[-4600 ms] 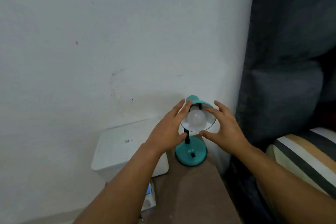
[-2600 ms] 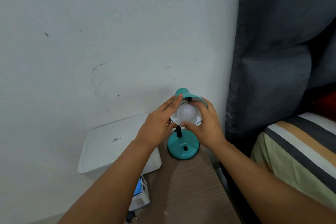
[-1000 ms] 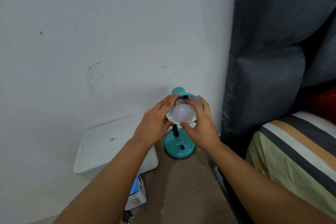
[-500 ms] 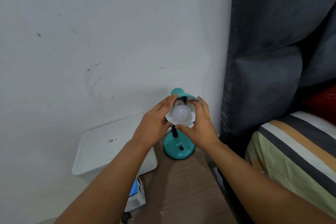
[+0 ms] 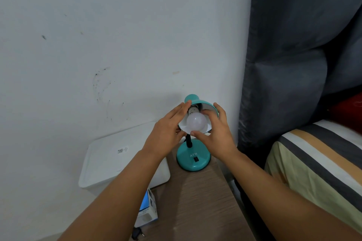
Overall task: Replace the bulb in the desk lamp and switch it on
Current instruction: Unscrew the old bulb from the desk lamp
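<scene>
Bulb (image 5: 196, 122) further out, between hands (image 5: 218, 135).

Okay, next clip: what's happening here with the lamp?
A person is working on the bulb of a small teal desk lamp that stands on a wooden table by the wall. The left hand lies with straight fingers against the left edge of the lamp's shade, steadying it. The right hand curls its thumb and fingers around the bulb, which sits in the socket, unlit. A bulb box lies at the table's left edge, by a white bin.
</scene>
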A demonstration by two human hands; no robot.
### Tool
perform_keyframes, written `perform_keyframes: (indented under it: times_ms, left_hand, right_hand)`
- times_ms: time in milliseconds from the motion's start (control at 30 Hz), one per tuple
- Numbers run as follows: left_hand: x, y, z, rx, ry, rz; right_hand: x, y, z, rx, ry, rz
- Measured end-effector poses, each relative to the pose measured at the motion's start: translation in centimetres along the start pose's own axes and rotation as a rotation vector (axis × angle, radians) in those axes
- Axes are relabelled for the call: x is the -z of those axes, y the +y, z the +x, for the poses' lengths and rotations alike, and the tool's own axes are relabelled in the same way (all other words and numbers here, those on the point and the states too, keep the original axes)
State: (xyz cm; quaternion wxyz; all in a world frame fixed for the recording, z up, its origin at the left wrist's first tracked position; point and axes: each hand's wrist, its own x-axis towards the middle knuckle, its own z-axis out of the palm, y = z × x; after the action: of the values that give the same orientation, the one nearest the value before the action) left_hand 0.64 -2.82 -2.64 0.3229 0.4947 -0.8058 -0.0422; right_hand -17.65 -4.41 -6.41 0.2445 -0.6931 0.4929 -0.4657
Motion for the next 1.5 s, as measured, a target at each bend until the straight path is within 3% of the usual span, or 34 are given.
perform_keyframes:
  times_ms: [200, 400, 667, 833, 1500]
  left_hand:
    - [0.01, 0.02, 0.06, -0.002, -0.002, -0.015]
    - [-0.13, 0.03, 0.21, -0.007, -0.006, 0.0]
    - [-0.03, 0.04, 0.09, 0.005, 0.004, -0.016]
    - [-0.17, 0.09, 0.04, 0.015, 0.004, -0.007]
    - [-0.05, -0.07, -0.18, 0.017, 0.012, -0.013]
  right_hand:
    - [0.37, -0.35, -0.22, 0.085, -0.025, -0.051]
    - [0.39, -0.6, 0.01, -0.028, 0.004, -0.059]
    - [0.66, -0.78, -0.61, 0.077, -0.018, -0.078]
    - [0.38, -0.9, -0.17, -0.036, 0.004, -0.066]
    - [0.34, -0.38, -0.24, 0.106, -0.026, -0.095]
